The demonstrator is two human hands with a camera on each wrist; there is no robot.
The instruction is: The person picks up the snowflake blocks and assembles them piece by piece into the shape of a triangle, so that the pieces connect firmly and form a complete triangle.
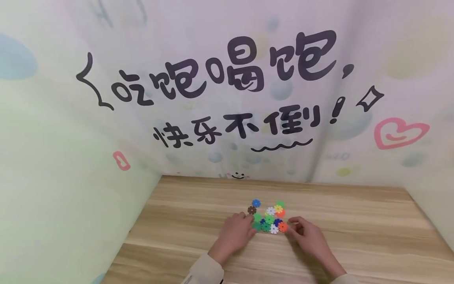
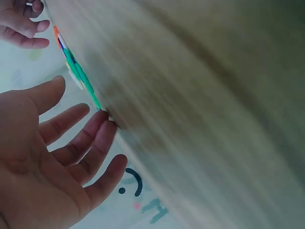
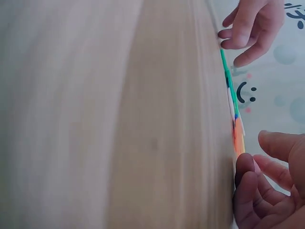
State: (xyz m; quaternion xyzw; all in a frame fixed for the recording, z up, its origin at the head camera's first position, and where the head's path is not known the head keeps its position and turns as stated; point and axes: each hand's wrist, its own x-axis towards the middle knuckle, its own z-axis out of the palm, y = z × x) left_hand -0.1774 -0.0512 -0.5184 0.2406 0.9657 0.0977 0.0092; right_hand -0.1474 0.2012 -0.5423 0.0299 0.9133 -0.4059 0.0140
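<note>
Plastic snowflake discs with notched rims, in several colours, lie flat in a cluster on the wooden table (image 1: pixel 184 221). A blue disc (image 1: pixel 256 203) and a brown disc (image 1: pixel 252 210) are at its far left; an orange disc (image 1: pixel 282 227) is at the near right. My left hand (image 1: pixel 235 233) rests at the cluster's left side, fingers loosely bent, fingertips by the green discs (image 1: pixel 257 226). At the right side, my right hand (image 1: pixel 311 238) has relaxed fingers close to the orange disc. Both wrist views show the discs edge-on, with nothing gripped in the left palm (image 2: pixel 43 167) or right palm (image 3: pixel 286 205).
Behind the table stands a pale wall (image 1: pixel 220 161) with large black lettering and a pink heart (image 1: pixel 400 133). A plain pale green wall (image 1: pixel 71 189) borders the table's left side. Wood surface extends around the discs on all sides.
</note>
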